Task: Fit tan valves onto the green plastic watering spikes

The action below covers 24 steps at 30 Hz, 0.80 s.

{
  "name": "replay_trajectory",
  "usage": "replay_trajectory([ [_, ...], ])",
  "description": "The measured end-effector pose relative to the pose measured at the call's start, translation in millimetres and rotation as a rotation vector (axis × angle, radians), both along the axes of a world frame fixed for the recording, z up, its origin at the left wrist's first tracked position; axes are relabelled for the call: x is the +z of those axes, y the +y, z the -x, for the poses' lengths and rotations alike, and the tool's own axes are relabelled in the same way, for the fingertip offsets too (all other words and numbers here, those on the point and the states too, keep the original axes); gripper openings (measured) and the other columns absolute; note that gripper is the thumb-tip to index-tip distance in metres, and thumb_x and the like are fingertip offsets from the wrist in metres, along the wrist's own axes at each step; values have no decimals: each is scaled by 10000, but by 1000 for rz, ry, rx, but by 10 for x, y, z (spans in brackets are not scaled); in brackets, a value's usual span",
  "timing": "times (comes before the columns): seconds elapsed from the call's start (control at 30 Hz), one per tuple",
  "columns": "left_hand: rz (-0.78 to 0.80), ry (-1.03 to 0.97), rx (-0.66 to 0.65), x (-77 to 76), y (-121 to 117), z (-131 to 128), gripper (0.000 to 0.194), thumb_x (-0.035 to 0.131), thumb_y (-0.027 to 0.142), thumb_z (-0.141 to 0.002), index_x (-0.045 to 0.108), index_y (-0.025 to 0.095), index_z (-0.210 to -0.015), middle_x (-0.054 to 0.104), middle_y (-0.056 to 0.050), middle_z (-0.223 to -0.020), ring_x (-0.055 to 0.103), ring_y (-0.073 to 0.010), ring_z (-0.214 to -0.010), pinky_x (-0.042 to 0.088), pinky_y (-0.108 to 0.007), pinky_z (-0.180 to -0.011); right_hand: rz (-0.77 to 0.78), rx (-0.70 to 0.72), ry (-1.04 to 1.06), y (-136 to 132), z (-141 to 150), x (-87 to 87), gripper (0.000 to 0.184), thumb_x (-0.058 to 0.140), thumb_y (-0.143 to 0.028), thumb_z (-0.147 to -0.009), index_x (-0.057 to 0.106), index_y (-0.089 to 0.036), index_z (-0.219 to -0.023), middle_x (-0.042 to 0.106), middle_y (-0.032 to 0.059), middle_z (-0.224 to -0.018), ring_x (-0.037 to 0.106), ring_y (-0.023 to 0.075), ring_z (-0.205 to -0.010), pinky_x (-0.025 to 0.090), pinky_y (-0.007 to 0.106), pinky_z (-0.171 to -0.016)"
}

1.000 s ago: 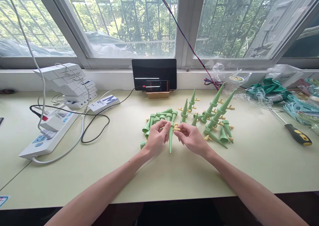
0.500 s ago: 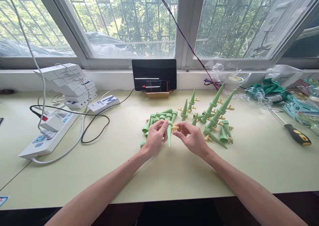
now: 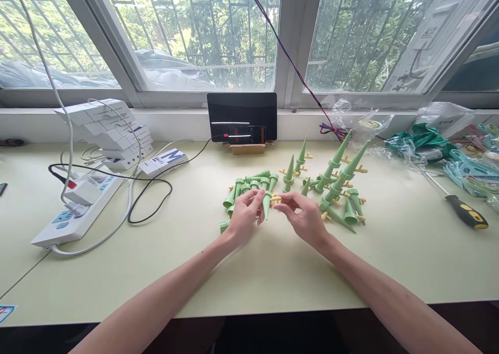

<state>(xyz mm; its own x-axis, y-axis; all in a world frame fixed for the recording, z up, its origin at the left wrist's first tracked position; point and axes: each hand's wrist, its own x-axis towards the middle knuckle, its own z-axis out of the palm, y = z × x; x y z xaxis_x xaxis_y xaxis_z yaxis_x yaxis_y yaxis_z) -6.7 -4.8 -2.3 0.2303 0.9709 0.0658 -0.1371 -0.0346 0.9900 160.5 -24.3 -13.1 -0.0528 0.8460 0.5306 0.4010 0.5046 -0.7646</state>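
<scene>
My left hand (image 3: 247, 211) is closed on a green plastic watering spike (image 3: 266, 206), its pointed end tilted down toward me. A small yellow valve (image 3: 276, 199) sits at the spike's right side, pinched between the thumb and fingers of my right hand (image 3: 302, 217). Whether the valve is seated in the spike cannot be made out. Behind my left hand lies a pile of green spikes (image 3: 238, 186) without visible valves. Beyond my right hand, several spikes with yellow valves (image 3: 337, 185) stand or lie in a group.
A tablet (image 3: 241, 109) with a phone before it leans at the window. On the left are a power strip (image 3: 80, 208), cables and stacked white boxes (image 3: 105, 130). A screwdriver (image 3: 465, 211) and plastic bags (image 3: 419, 141) lie on the right.
The tip of the held spike has risen, so the spike looks shorter and points more toward me. My right fingers stay at the yellow valve.
</scene>
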Motion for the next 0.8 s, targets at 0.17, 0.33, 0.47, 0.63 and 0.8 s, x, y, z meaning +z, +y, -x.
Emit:
replay_trajectory([
  [0.17, 7, -14, -5, -37, 11, 6, 351, 602, 515, -888, 551, 181, -792, 505, 53, -522, 411, -64, -427, 360, -193, -428, -21, 14, 24, 3, 1, -9, 221, 640, -395, -902, 648, -187, -830, 689, 23, -703, 571, 134, -528, 493, 270, -559],
  [0.33, -20, -5, -24, -100, 39, 19, 339, 597, 517, -889, 554, 188, -822, 513, 49, -558, 421, -72, -448, 368, -202, -433, 41, 31, 53, -2, -3, -5, 244, 630, -410, -904, 636, -185, -811, 647, 7, -645, 531, 119, -476, 458, 256, -503],
  [0.47, -90, 47, -16, -98, 30, 26, 320, 585, 501, -903, 567, 188, -840, 508, 53, -540, 428, -72, -439, 381, -208, -455, 107, 51, 104, -6, -8, 0, 284, 627, -436, -901, 621, -182, -772, 605, -3, -602, 505, 111, -454, 427, 247, -466],
  [0.63, -162, 135, -10, -55, 1, 22, 301, 591, 481, -904, 571, 185, -853, 482, 65, -486, 427, -72, -399, 361, -207, -438, 205, 60, 146, -9, -12, 15, 343, 612, -480, -902, 611, -182, -732, 561, -12, -549, 464, 106, -426, 385, 246, -437],
  [0.8, -203, 152, -17, -94, 0, 14, 291, 598, 477, -902, 587, 187, -910, 448, 76, -448, 411, -74, -385, 331, -201, -417, 281, 50, 177, -7, -12, 20, 430, 611, -547, -883, 536, -195, -649, 528, -17, -501, 443, 106, -407, 351, 248, -423],
])
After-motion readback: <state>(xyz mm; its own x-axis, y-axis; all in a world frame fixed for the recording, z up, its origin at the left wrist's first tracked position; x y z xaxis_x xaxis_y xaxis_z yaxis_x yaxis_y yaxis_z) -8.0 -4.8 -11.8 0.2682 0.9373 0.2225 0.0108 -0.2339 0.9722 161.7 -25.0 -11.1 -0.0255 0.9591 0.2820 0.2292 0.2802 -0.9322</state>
